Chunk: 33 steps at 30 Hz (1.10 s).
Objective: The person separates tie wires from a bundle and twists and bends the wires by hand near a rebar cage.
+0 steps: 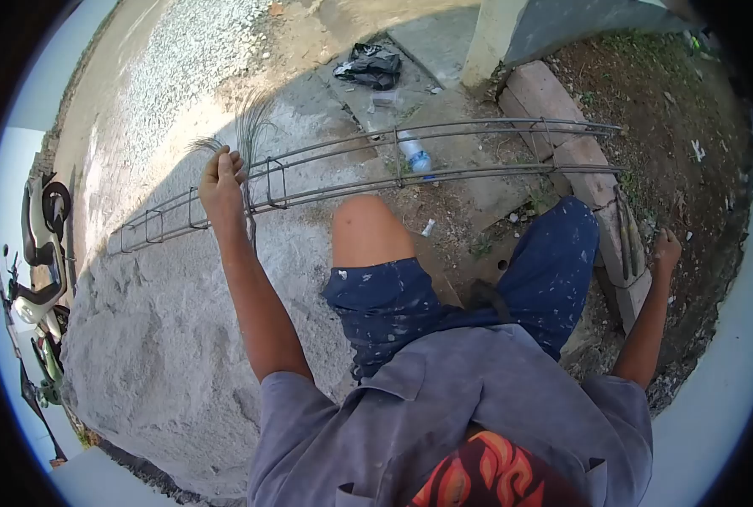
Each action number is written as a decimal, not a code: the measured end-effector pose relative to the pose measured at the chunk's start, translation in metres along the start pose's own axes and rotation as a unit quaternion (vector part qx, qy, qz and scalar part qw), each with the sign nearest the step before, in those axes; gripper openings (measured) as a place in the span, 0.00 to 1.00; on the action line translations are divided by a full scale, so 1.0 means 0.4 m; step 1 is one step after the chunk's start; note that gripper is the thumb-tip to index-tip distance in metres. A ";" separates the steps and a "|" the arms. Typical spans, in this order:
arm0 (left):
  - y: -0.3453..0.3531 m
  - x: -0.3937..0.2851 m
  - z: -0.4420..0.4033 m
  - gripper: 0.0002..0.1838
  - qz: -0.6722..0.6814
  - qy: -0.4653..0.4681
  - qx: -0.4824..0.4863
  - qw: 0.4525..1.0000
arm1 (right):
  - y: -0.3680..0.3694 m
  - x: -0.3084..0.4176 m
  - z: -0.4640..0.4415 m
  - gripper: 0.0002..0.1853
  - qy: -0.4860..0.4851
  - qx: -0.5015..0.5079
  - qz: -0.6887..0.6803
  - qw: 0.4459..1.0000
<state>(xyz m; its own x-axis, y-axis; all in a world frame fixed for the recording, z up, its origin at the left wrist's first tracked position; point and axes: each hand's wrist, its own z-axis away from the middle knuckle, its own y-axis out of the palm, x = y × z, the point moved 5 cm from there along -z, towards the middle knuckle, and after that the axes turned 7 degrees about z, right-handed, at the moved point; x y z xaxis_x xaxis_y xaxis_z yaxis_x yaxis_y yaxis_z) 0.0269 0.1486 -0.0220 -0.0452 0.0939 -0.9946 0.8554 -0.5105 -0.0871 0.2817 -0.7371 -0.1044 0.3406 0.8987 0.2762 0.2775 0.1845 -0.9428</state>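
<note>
My left hand (223,182) is raised at the left, its fingers closed on thin wires (251,131). The strands fan out above and beside the fingers, and their tail hangs behind my wrist. Behind this hand, a long cage of steel bars and square stirrups (334,152) runs across in front of my knees. My right hand (666,251) is low at the right, above the soil, with its fingers curled; whatever it may hold is too small to tell. Nearest to it, dark narrow metal pieces (627,232) lie on the blocks.
A grey sand heap (165,355) lies at the left, with pale gravel (182,68) beyond. Past the cage are a black plastic bag (370,66) and a plastic bottle (414,154). Concrete blocks (545,97) line the soil, near a pillar (491,51). Motorbikes (43,262) stand far left.
</note>
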 end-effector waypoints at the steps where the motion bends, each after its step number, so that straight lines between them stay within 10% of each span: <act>1: -0.057 0.015 -0.013 0.17 -0.050 0.012 -0.030 0.998 | 0.008 -0.019 -0.009 0.20 0.022 0.034 0.020 0.999; 7: -0.203 0.215 -0.028 0.28 -0.325 -0.045 -0.007 0.945 | 0.016 0.024 -0.022 0.23 -0.035 -0.007 0.158 0.987; 10: -0.187 0.252 0.010 0.35 -0.474 0.132 -0.069 0.868 | -0.007 0.148 0.003 0.24 -0.085 -0.036 0.169 0.981; 13: -0.170 0.223 0.019 0.39 -0.457 0.122 -0.014 0.881 | -0.031 0.228 0.035 0.21 -0.148 -0.052 0.111 0.981; 18: -0.211 0.194 0.009 0.28 -0.086 -0.100 -0.051 0.990 | -0.108 0.425 0.157 0.17 -0.190 -0.019 -0.070 0.979; 23: -0.127 0.049 0.041 0.25 0.356 -0.065 -0.073 0.929 | -0.144 0.719 0.382 0.12 -0.276 0.044 -0.261 0.924; 31: 0.175 -0.114 0.121 0.27 0.504 -0.060 0.001 0.861 | -0.164 1.145 0.847 0.15 -0.486 0.347 -0.444 0.668; 33: 0.231 -0.113 0.138 0.27 0.511 -0.078 0.015 0.856 | -0.193 1.191 0.913 0.18 -0.566 0.242 -0.456 0.643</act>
<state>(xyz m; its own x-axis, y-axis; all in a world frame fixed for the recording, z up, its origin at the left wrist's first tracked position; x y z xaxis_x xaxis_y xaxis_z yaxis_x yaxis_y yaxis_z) 0.0796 0.0501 0.0119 0.6478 -0.5294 -0.5478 0.4763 -0.2797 0.8336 0.0944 -0.1779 0.0317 -0.7135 -0.0065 0.7007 -0.5064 0.6959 -0.5092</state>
